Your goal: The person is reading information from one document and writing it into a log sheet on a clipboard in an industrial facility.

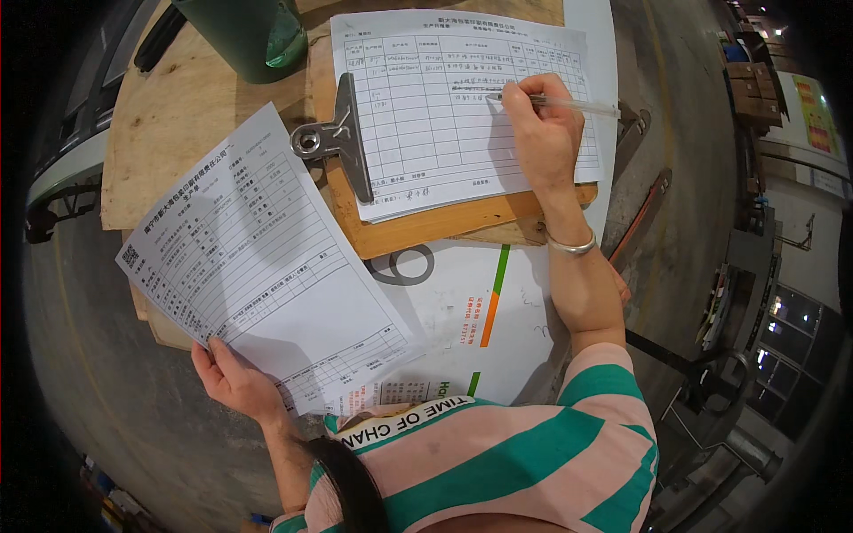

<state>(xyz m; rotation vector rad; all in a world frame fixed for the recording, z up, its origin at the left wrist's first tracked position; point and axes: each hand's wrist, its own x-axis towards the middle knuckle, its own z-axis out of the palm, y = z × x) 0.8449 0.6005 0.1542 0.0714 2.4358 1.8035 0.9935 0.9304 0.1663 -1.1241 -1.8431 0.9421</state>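
Head view: I see both hands over a plywood worktop (178, 107) w/ paperwork spread on it. Right hand (540, 124) is curled shut around a clear pen (569, 106), tip down on the gridded form (444, 98) near its upper right rows. That form sits on a wooden clipboard (426, 226), held by a big metal clip (338, 142) at its left edge; clipboard lies at the top centre of the worktop, tilted a bit. A silver bangle (570, 245) rings the right wrist.

Left hand (233, 377) is closed on the lower corner of a loose printed sheet (258, 258), thumb on top, fingers under the paper as far as I can tell. Sheet is lifted and angled, lower left of the clipboard, its top corner just beside the clip, overlapping the worktop edge.

Under the clipboard lies a white board (462, 311) w/ green and orange stripes and a dark looped mark. A dark green container (240, 35) stands at the top left of the worktop, a greenish bottle touching its right side.

I also see the person's pink-and-green striped sleeve (551, 444) at the bottom, grey concrete floor (107, 373) on the left, and shelving and lit windows far right, too small to read detail.
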